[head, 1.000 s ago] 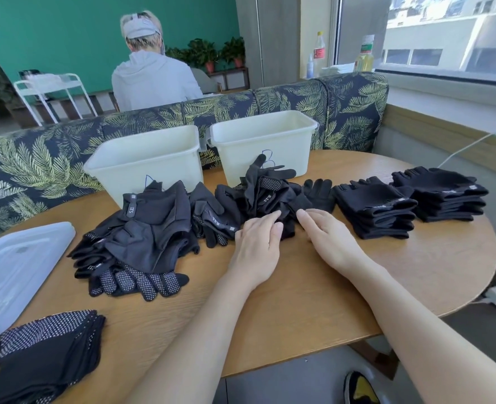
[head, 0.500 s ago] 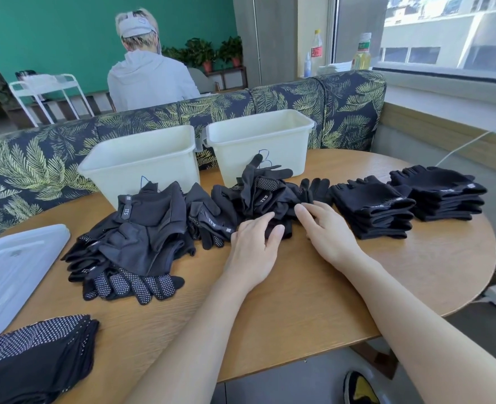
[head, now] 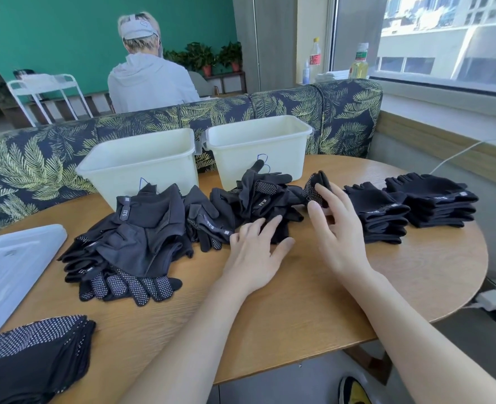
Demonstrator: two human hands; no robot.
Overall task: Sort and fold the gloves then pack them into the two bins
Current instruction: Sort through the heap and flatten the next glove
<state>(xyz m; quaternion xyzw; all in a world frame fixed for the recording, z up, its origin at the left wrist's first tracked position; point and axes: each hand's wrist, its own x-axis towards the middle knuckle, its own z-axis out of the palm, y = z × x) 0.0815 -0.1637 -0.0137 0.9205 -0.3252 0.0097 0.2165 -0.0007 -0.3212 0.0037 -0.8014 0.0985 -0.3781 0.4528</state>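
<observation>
1. Now the right hand has lifted off the counter and pinches a dotted-palm black glove, its fingertips curled round the glove's edge; half a second ago that hand lay flat at the edge of the middle loose pile. Judgement: one glove has been picked out for sorting, the fold not yet begun.
2. Left hand stays low, fingers spread and relaxed, fingertips touching the near edge of the same pile; it grasps nothing.
3. The lifted glove hangs between the middle pile and the nearer folded stack, above the counter.
4. Containers: left bin and right bin stand side by side at the far edge of the counter, handles nearly touching. What shows of their inner walls is bare; the bottoms are hidden, so contents cannot be confirmed. Judgement: packing not started.
5. Stock on the counter: large loose heap in front of the left bin; two folded stacks to the right, the far one just beside the nearer one; another dotted stack at the near left corner.
6. A translucent lid lies at the left edge.
</observation>
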